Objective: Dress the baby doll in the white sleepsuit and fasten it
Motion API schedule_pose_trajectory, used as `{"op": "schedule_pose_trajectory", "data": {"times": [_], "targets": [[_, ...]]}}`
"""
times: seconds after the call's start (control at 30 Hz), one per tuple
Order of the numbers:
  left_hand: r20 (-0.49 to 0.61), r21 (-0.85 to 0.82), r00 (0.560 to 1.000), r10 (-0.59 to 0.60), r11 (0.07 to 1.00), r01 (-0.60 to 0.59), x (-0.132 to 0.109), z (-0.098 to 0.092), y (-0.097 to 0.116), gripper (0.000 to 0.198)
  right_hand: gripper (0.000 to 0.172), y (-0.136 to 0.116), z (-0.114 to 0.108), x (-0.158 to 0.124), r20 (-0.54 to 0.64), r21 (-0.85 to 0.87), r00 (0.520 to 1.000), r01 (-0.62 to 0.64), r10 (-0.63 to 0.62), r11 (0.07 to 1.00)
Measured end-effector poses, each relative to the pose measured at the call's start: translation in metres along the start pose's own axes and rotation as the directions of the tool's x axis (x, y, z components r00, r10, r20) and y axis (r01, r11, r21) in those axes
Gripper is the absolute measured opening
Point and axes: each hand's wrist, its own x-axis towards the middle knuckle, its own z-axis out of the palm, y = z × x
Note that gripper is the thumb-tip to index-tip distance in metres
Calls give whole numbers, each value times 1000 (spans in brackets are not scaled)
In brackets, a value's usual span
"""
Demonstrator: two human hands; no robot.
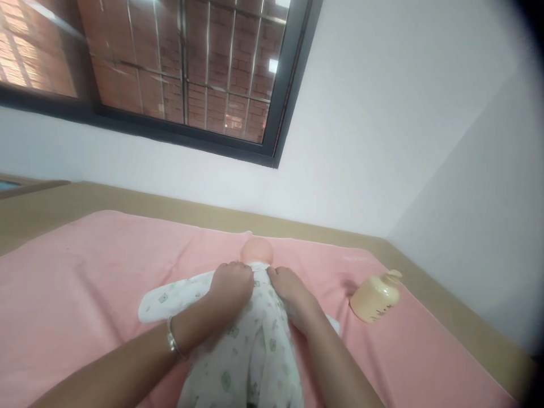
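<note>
A baby doll (256,250) lies on the pink sheet with its bald head toward the wall; its face is not visible. White baby clothes (229,362) with small green prints cover its body. One sleeve stretches out to the left, while the other is mostly hidden behind my right forearm. My left hand (232,288) is closed on the clothes just below the neck, knuckles up. On the other side of the collar, my right hand (293,292) pinches the fabric between thumb and fingers. A small gap separates the two hands.
A pale yellow pump bottle (374,297) stands tilted in view on the pink sheet (114,266), right of my right hand. Beyond the sheet runs a wooden edge (204,211) against the white wall. A barred window (187,68) is above.
</note>
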Motion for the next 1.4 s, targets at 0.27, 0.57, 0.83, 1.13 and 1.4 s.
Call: {"op": "schedule_pose_trajectory", "data": {"times": [0.27,0.57,0.83,1.13,1.4], "targets": [[124,-233,983,-134,959,160,13,4,-18,41,41,-37,0,-42,-136,-272,964,187,-230,944],[-2,-30,999,-40,999,40,0,3,3,24,49,-6,2,-6,23,-61,994,109,-107,992],[200,-338,959,-203,904,262,14,4,-12,64,62,-8,16,-2,-16,-16,999,31,-31,999],[135,-368,963,-234,890,268,15,11,-8,62,63,2,28,6,-140,50,989,-49,55,998],[109,-421,971,-214,875,240,18,20,-13,66,60,12,38,13,-248,92,968,-16,38,996]]}}
